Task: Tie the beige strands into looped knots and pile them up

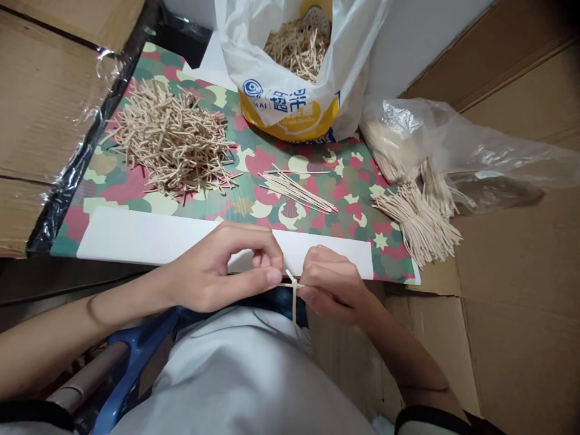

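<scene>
Between my two hands, just past the near edge of the table, is a thin pale strip (294, 302) with a knot in it. One short end points up from the knot and a longer one hangs down. My left hand (231, 266) pinches the strip between thumb and fingers on one side. On the other side my right hand (335, 281) is closed on it, close to the knot. A few straight loose strips (299, 190) lie on the patterned sheet (254, 208) beyond my hands.
A heap of short knotted pieces (174, 142) covers the sheet's left part. Similar pieces fill a white and yellow plastic bag (290, 115) at the back. Tied bundles of strips (419, 223) lie at right by a clear bag (489, 139). Cardboard (521, 272) flanks the table.
</scene>
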Action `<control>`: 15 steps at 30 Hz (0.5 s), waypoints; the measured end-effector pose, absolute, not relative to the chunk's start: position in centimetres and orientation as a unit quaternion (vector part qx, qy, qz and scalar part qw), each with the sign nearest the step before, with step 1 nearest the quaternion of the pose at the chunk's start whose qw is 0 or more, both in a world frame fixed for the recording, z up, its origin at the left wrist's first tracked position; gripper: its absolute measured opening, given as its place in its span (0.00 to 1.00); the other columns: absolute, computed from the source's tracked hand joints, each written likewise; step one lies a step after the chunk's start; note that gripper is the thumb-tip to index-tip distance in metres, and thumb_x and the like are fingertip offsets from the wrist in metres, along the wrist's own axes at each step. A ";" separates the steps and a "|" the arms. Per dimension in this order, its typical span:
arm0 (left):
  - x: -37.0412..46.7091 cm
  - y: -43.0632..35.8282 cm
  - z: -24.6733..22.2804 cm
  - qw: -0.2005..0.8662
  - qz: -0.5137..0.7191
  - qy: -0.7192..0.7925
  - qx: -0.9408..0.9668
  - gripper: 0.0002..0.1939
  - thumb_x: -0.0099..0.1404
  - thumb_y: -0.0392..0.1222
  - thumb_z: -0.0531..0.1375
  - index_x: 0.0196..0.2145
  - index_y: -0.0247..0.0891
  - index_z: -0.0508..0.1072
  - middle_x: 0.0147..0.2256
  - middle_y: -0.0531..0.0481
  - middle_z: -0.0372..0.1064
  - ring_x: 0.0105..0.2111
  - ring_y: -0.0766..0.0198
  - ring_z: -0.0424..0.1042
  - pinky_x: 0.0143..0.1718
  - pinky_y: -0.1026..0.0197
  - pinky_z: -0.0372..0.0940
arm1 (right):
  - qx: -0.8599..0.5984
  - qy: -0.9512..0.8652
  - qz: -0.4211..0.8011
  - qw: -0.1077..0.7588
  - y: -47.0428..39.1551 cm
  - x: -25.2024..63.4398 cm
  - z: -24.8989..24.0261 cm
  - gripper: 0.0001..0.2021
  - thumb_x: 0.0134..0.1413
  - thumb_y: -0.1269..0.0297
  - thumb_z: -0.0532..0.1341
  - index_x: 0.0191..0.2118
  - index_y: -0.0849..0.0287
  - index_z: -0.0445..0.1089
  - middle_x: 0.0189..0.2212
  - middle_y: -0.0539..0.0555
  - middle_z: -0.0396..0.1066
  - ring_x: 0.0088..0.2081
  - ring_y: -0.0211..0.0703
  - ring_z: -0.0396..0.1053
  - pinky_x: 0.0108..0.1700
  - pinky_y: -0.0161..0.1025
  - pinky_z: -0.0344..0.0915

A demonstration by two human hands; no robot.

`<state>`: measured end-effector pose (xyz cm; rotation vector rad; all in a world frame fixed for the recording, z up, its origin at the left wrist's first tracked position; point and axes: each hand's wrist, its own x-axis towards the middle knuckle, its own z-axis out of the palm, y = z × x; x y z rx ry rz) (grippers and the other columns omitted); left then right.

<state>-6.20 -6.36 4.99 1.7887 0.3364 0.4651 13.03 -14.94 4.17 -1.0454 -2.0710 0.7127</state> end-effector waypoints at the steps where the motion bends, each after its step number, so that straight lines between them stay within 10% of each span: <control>1: -6.2 -6.3 5.0 0.572 0.214 0.146 0.778 0.04 0.60 0.35 0.57 0.32 0.34 0.71 0.26 0.52 0.66 0.27 0.70 0.62 0.30 0.68 0.59 | -0.407 -0.804 0.261 0.346 -14.9 13.1 4.1 0.10 0.54 0.72 0.52 0.23 0.57 0.57 0.17 0.48 0.57 0.23 0.37 0.55 0.27 0.38 0.52; 11: -5.8 -7.0 4.8 0.464 0.286 0.163 0.822 0.04 0.59 0.29 0.57 0.30 0.33 0.72 0.24 0.53 0.65 0.26 0.71 0.62 0.30 0.68 0.59 | -0.464 -0.780 0.343 0.243 -14.2 13.8 5.0 0.16 0.65 0.54 0.45 0.35 0.59 0.63 0.27 0.51 0.66 0.31 0.39 0.60 0.35 0.37 0.58; 15: -5.6 -7.4 4.6 0.447 0.308 0.175 0.821 0.05 0.58 0.28 0.57 0.30 0.33 0.72 0.25 0.52 0.66 0.26 0.71 0.62 0.29 0.68 0.59 | -0.477 -0.802 0.304 0.196 -14.0 12.7 5.3 0.14 0.64 0.62 0.46 0.27 0.58 0.57 0.23 0.49 0.59 0.28 0.38 0.56 0.32 0.36 0.56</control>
